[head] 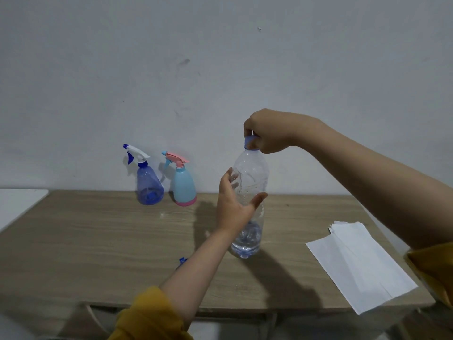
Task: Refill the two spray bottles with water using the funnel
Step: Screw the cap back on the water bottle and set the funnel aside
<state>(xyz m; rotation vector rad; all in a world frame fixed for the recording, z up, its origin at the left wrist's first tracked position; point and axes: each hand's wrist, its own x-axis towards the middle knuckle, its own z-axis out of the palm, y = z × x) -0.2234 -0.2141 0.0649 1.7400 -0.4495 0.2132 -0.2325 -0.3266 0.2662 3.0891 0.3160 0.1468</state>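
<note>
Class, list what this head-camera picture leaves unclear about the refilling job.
1. Head view: a small blue thing on the table is mostly hidden behind the left forearm; whether it is the funnel is unclear.
2. Right hand covers the water bottle's cap; whether it is loosened cannot be told.

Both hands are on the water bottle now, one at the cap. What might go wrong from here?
1. The left hand grips the thin clear water bottle at mid-body while the right hand pinches its blue cap; squeezing as the cap loosens may push water out.
2. Any spill could wet the white paper sheets lying nearby on the wooden table.
</note>
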